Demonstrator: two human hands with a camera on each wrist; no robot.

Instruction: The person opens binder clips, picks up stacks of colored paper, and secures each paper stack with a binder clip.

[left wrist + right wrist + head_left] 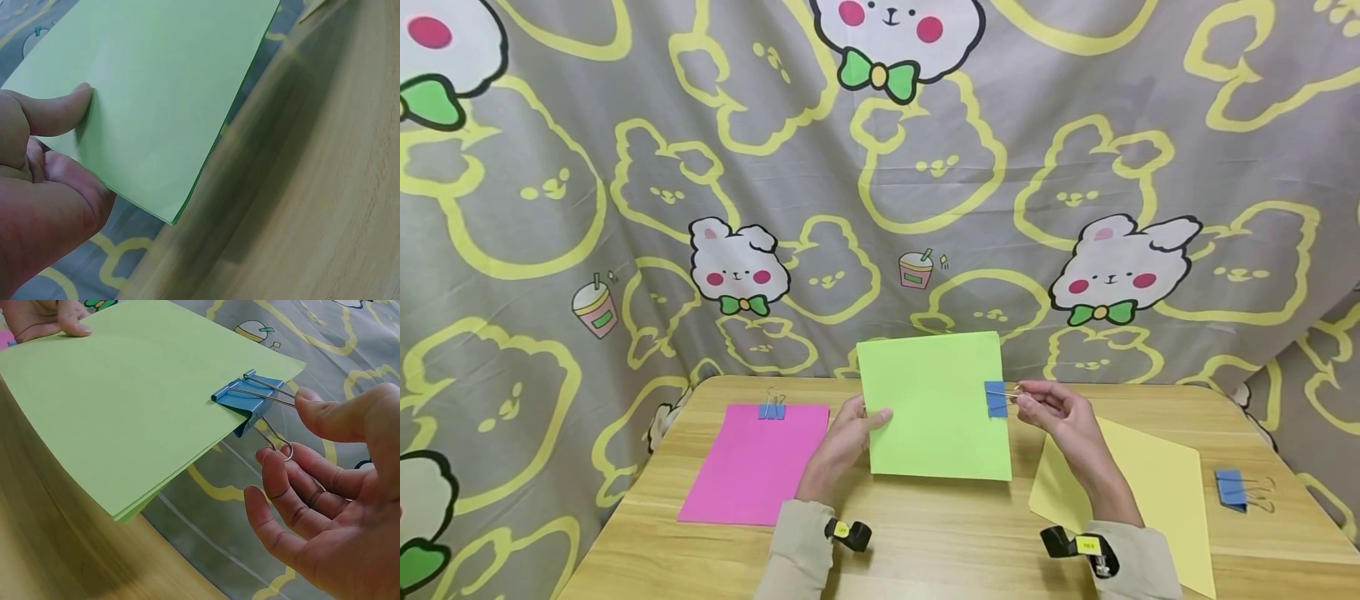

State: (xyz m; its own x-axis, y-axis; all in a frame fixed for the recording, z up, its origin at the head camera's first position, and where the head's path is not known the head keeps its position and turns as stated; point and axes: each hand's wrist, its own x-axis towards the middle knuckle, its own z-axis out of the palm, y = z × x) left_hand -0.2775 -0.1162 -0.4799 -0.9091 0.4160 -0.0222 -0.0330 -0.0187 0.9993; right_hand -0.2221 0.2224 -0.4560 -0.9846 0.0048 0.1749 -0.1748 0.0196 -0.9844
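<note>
A small stack of light green paper is held up over the table, tilted to face the head camera. At its left edge my left hand pinches the sheets, thumb on the front face and fingers behind. A blue binder clip sits on the opposite edge of the stack, its wire handles spread apart. My right hand holds those handles, with the thumb on the upper one and fingertips at the lower one. In the right wrist view, several sheet edges show at the near corner.
Pink paper with a blue binder clip on its top edge lies at the left of the wooden table. Yellow paper lies at the right, partly under my right arm. Beyond it is another blue binder clip. A patterned curtain hangs behind.
</note>
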